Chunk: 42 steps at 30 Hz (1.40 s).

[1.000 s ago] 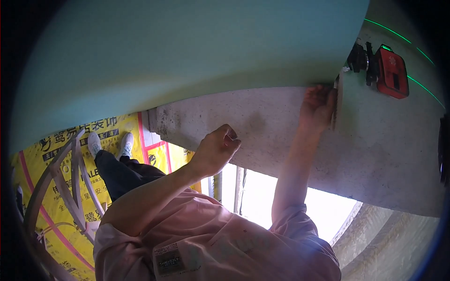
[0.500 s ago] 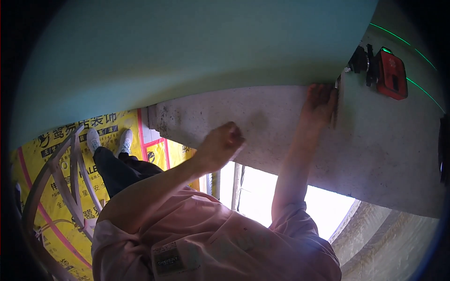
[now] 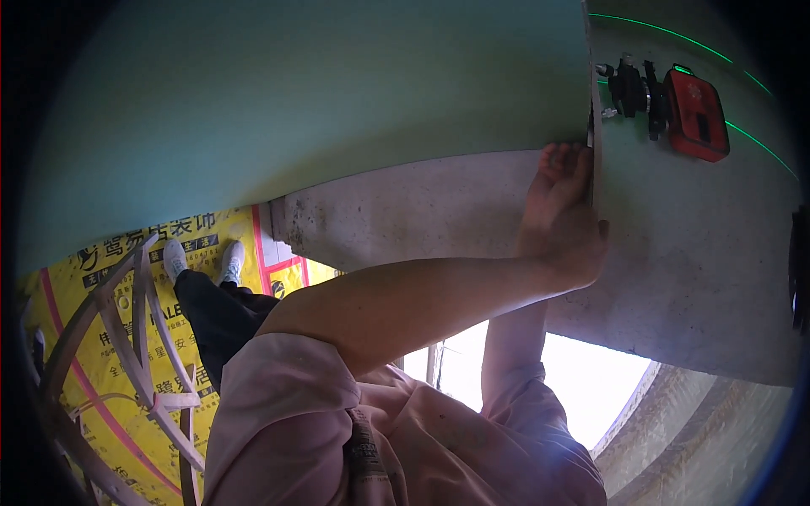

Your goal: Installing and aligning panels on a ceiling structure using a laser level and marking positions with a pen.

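Note:
A large pale green board (image 3: 337,84) fills the upper part of the view, with its lower edge over a grey concrete surface (image 3: 405,202). My right hand (image 3: 558,173) is at the board's lower right corner, its fingers curled against the edge there. My left forearm crosses in front of my body to the right. The left hand (image 3: 578,244) is bent at the wrist and overlaps my right wrist, just below the right hand. Most of its fingers are hidden, so I cannot see whether it holds anything.
A red laser level (image 3: 697,114) on a black bracket (image 3: 629,91) stands right of the board, casting green lines. Yellow printed sheeting (image 3: 126,337) with pink tape covers the floor at left. A curved-looking frame (image 3: 139,329) stands on it. Bright light comes through an opening (image 3: 582,379) below.
My left hand, a loose fist over the concrete before, has swung right to my right hand. The board's right edge now appears farther left in view, and the right hand stays at its corner.

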Tool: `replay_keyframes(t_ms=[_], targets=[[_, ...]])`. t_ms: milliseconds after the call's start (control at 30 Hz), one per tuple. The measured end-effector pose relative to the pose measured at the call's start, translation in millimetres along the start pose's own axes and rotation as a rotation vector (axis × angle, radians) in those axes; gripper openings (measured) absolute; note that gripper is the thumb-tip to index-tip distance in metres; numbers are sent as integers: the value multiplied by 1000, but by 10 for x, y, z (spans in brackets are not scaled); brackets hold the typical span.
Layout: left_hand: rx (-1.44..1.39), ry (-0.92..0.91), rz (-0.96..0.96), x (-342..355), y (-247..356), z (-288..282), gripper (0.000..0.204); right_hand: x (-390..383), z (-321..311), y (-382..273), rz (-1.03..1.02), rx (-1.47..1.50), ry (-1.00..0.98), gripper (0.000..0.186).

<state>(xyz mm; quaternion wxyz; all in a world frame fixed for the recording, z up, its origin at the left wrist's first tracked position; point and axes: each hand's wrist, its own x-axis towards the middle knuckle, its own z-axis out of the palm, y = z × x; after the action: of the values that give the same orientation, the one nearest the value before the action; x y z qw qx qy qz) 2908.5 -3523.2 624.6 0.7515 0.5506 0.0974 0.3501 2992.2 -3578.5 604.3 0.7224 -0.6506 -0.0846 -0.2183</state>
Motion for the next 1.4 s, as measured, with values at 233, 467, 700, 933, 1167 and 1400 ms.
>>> replay_keyframes(t_ms=[233, 467, 700, 933, 1167, 1400], targets=[[-220, -677, -336, 17, 3, -18, 27, 21, -45, 67, -5, 3, -22, 17], [-429, -524, -524, 14, -6, 43, 29, 58, -93, 95, -21, 8, -40, 16], [-460, -541, -494, 0, -28, 9, 31, 90, -88, 118, -38, 14, -62, 16], [-345, -606, -400, -13, -70, 32, 27, 110, -76, 155, -58, 18, -89, 15], [-441, -347, -307, -100, -84, 139, 26, 113, -57, 200, -69, 17, -116, 15], [-493, -654, -529, 36, -28, -5, 28, 148, -44, 242, -93, 13, -142, 14]])
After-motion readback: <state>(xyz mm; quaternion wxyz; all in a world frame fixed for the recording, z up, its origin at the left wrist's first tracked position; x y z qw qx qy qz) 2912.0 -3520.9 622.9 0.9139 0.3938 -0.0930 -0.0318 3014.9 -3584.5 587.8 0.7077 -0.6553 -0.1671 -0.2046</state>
